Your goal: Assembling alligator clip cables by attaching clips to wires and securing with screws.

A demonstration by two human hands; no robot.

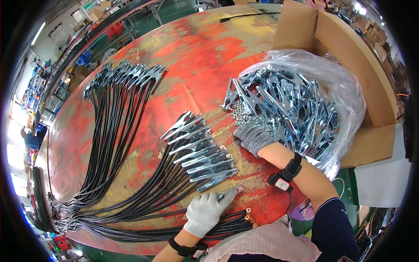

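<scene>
My left hand (pixel 204 213), in a white knitted glove, is closed around a silver spring clamp (pixel 231 192); only its end shows past the thumb, and a black cable runs in under the hand. My right hand (pixel 254 139), in a grey glove, has its fingers curled down at the edge of a heap of small metal nuts (pixel 244 117). What those fingertips hold is hidden. Just above my left hand lies a fanned row of silver clamps (pixel 200 153) on black cables. Bare cables with copper-coloured lugs (pixel 248 217) lie right of my left wrist.
Loose metal clamps (pixel 297 105) fill a clear plastic bag (pixel 353 91) in an open cardboard box (pixel 353 48) at the right. Another bundle of clamped cables (pixel 118 109) lies at the left of the worn red table (pixel 196 56). A thin black cable (pixel 248 16) lies at the back.
</scene>
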